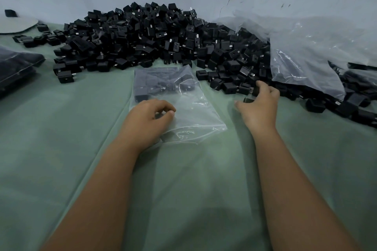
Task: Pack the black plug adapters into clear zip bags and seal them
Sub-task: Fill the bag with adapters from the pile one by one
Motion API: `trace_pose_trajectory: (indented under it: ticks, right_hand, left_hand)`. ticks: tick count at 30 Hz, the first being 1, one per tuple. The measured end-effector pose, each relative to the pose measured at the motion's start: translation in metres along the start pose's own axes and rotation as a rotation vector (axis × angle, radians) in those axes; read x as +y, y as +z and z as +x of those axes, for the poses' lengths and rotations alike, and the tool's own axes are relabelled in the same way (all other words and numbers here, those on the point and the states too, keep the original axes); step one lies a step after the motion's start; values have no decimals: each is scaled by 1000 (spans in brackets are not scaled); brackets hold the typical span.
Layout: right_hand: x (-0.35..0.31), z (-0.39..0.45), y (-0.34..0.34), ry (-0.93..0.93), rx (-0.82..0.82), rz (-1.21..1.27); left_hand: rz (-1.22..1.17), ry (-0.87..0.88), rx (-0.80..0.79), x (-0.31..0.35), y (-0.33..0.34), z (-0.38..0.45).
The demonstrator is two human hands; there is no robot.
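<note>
Huge pile of black plug adapters [155, 34], small boxy cubes, fills the upper middle of the frame. Center: clear zip bag [175, 98] holding a few. Left hand [151, 116] pinches the bag; right hand [259, 104] curls around one adapter [248, 100].

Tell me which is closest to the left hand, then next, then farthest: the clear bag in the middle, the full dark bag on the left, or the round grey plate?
From the left hand:
1. Clear zip bag, under its fingers, in the middle.
2. Full dark bag, at the left edge.
3. Round grey plate, far left, by the wall.
</note>
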State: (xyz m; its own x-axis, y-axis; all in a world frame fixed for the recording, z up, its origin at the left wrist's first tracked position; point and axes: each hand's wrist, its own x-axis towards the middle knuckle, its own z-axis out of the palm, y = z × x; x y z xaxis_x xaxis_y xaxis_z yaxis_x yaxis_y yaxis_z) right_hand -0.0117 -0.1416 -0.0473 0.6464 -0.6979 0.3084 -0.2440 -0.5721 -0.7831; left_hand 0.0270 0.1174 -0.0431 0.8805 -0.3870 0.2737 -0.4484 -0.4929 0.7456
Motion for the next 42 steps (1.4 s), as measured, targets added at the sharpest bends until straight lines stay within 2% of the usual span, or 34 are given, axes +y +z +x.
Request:
trace_pose_trajectory:
  ticks: [4,5,7,10,12,15,21,23,26,29,34,37,40,42]
  right_hand:
    - [0,-8,0,62,-17,-252]
    - [0,-9,-1,59,-26,-252]
    - [2,-11,-2,21,-53,-140]
    - [-2,-13,-5,21,-13,162]
    - [-8,-15,-4,1,30,325]
    - [-17,-20,1,-57,48,411]
    - [-30,-33,19,-217,1,344]
    - [-33,-38,21,-248,8,357]
    - [-38,-39,16,-304,95,364]
    - [-46,-45,8,-435,183,319]
    - [-77,-79,14,-848,220,169]
    - [-92,-103,31,-973,74,180]
    - [-97,-118,40,-881,-201,162]
    - [-96,-118,41,-833,-321,100]
  left_hand:
    - [62,67,92,-2,0,-1]
    - [69,86,118,-2,-1,-1]
    - [45,97,156,-3,-2,-3]
    - [0,94,176,-4,-2,-3]
    - [23,96,149,-3,-2,-2]
    - [20,34,32,-2,-1,-2]
    - [206,94,-258,2,-9,-5]
    - [229,85,-261,1,-8,-5]
    - [236,86,-169,-1,-6,-6]
    - [240,92,-97,-1,-7,-7]
    - [303,116,-36,4,-10,-7]
    - [317,43,43,6,-14,-7]
    - [300,-102,146,1,-19,-6]
    - [230,-150,246,-2,-22,-6]
